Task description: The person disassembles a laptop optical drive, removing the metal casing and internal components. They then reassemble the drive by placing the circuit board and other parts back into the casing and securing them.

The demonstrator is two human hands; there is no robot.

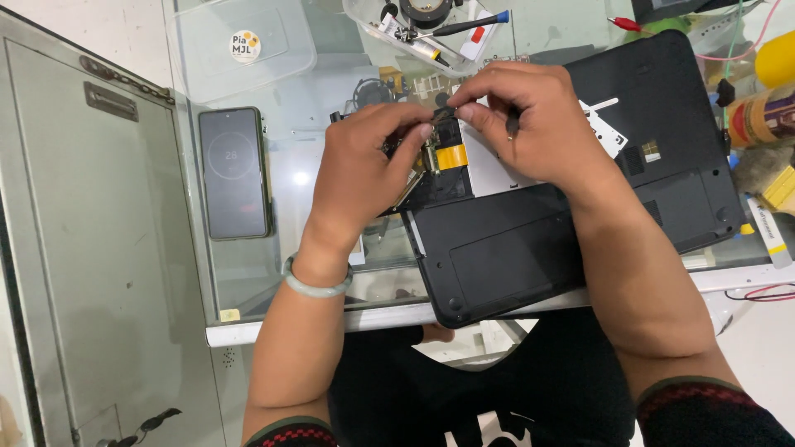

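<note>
A black laptop base [530,240] lies upside down on a glass table [248,265]. My left hand [364,170] presses down on a small circuit part with a yellow ribbon cable [451,156] at the laptop's open corner. My right hand [522,120] pinches a small dark piece [445,112] just above that part, fingertips meeting those of the left hand. A pale green bangle [315,285] sits on my left wrist. What lies under the fingers is hidden.
A dark phone [234,172] lies at the left of the glass. A clear plastic lid [240,45] and a tray with a screwdriver [468,25] and tape sit at the back. Bottles and red wires crowd the right edge [762,116].
</note>
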